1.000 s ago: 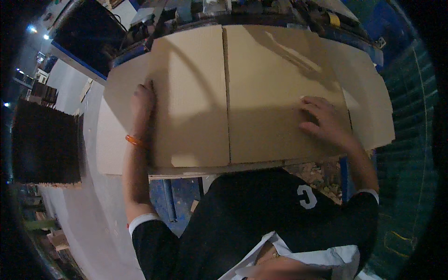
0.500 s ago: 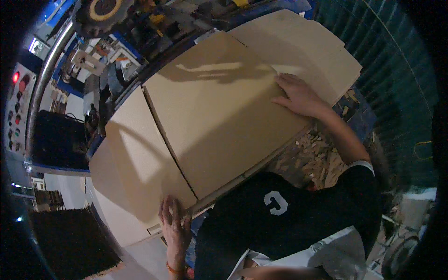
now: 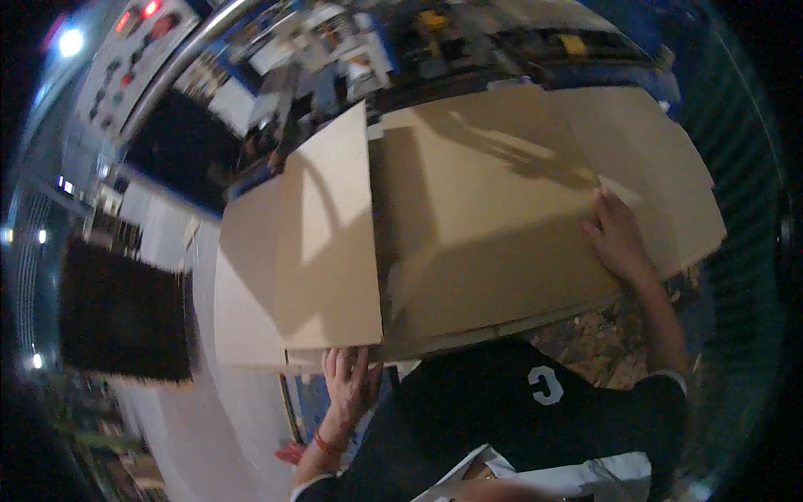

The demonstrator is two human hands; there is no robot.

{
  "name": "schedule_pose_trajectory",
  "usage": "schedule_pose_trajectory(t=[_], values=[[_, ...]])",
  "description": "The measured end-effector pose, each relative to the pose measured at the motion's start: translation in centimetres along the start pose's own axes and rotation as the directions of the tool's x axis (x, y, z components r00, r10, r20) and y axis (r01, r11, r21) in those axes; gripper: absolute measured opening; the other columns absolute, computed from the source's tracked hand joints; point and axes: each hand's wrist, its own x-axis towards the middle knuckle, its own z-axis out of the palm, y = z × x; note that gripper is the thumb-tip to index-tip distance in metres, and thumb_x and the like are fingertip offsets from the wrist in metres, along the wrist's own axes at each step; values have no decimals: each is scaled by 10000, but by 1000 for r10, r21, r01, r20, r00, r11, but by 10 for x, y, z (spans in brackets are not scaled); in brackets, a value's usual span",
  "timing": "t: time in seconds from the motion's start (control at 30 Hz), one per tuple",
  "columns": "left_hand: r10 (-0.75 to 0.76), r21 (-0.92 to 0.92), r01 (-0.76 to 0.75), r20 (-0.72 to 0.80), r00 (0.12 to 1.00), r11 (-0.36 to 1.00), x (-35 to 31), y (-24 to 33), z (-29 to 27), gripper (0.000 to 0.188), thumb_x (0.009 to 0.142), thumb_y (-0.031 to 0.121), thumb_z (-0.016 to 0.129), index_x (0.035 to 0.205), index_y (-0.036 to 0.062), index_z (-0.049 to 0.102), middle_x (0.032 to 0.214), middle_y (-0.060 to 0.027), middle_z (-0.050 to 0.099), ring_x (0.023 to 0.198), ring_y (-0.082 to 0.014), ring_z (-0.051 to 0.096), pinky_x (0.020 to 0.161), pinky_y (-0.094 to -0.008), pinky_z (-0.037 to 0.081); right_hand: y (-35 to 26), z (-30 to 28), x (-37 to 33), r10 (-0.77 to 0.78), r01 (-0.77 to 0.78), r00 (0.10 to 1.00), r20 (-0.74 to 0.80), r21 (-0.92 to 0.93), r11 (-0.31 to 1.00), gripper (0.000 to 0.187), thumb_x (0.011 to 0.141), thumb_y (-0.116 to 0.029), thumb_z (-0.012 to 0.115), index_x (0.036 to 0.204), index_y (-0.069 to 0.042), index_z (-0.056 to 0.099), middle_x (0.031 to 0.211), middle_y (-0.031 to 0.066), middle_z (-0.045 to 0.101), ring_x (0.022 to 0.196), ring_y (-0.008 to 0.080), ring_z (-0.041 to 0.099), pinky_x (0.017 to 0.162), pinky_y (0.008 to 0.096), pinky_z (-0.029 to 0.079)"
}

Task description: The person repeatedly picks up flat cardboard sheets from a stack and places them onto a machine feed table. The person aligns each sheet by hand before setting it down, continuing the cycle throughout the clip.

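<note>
A large brown cardboard sheet (image 3: 493,243) lies before me. Its left panel (image 3: 326,243) is tilted, with its right edge standing up, and a dark gap separates it from the middle panel. My left hand (image 3: 350,381) is at this panel's near edge, the fingers closed against the edge and their tips partly hidden by it. Flat on the right part of the sheet rests my right hand (image 3: 617,234), fingers stretched out and holding nothing. The right panel (image 3: 648,159) extends beyond that hand. More cardboard (image 3: 249,284) shows under the raised panel at the left.
Dark machinery (image 3: 452,42) runs along the far side of the sheet. At the upper left is a control panel (image 3: 125,71) with buttons and red lights, beside a metal pipe (image 3: 180,58). Cardboard scraps (image 3: 594,335) lie below the near right edge. A dark stack (image 3: 125,309) stands left.
The left panel has risen along its right edge, widening the narrow slit. My left fingers moved from its surface to its near edge. The whole view has shifted; my right hand stays on the sheet.
</note>
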Motion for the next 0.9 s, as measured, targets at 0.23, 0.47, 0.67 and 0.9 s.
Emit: schedule_pose_trajectory(t=[0.23,0.47,0.67,0.9], values=[[-335,-432,453,323,885,780,32,-20,26,415,864,147,525,1250,17,445,1065,-215,541,919,-317,552,810,-404,462,23,7,8,-91,93,993,-80,23,995,519,899,-319,440,1310,-10,374,1292,255,401,1215,383,352,1041,422,260],[-453,-243,480,160,877,843,105,-13,88,399,861,145,523,1235,22,459,1054,-206,547,909,-310,558,798,-396,466,85,15,90,251,-170,968,-20,687,707,388,888,-289,532,1155,-11,488,784,66,559,649,147,535,525,268,438],[-517,-271,544,168,839,794,123,-7,92,385,859,142,522,1222,27,472,1044,-198,553,901,-303,563,788,-390,469,98,-6,143,226,-313,949,218,607,731,365,865,-331,557,1067,-27,535,722,14,540,603,78,501,439,245,389],[-540,-310,568,179,823,762,128,-7,93,369,856,140,521,1206,32,486,1033,-188,560,891,-296,569,776,-382,473,85,-23,174,250,-396,910,332,512,762,395,862,-342,554,1087,-18,525,778,29,542,655,102,505,489,261,394]])
